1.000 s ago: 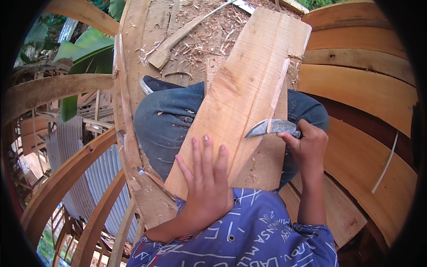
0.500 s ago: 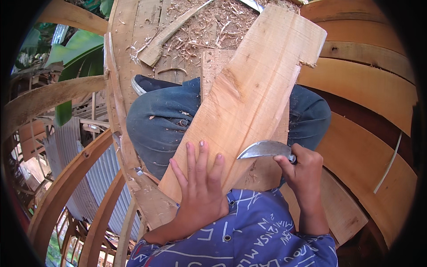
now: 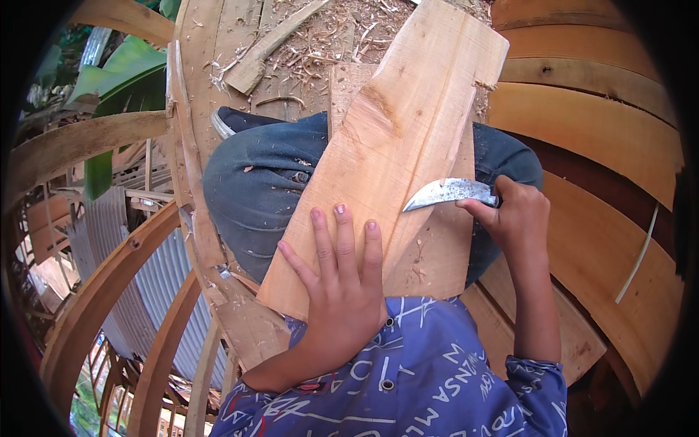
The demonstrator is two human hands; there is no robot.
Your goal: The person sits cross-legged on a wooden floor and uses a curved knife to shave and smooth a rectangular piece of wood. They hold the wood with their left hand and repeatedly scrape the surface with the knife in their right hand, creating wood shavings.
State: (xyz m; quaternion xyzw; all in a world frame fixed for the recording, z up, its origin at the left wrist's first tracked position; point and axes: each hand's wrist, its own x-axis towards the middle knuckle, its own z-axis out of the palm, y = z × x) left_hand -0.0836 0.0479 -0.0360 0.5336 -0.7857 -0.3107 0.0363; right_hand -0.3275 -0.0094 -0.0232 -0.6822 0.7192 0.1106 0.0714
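Note:
A long pale wooden board [image 3: 408, 138] lies slantwise across my lap, its near end by my belly and its far right edge notched. My left hand [image 3: 342, 269] rests flat on the near end, fingers spread. In my right hand [image 3: 517, 211] is a curved knife [image 3: 451, 192], gripped by its dark handle. Its blade points left over the board's right edge, the tip close to a dark line along the grain. Whether the tip touches the wood I cannot tell. A second wooden piece [image 3: 437, 255] lies beneath the board, partly hidden by it.
Wood shavings [image 3: 320, 44] and a narrow offcut [image 3: 266, 54] lie on the plank floor ahead. Curved planks [image 3: 582, 131] rise on the right. Curved ribs [image 3: 109, 291] stand on the left, with corrugated sheets [image 3: 175, 291] beyond and a large green leaf [image 3: 124, 69] higher up.
My right hand and the knife have moved up and to the right, farther along the board's right edge. The left hand stays flat on the board. The board's far end appears shifted slightly left.

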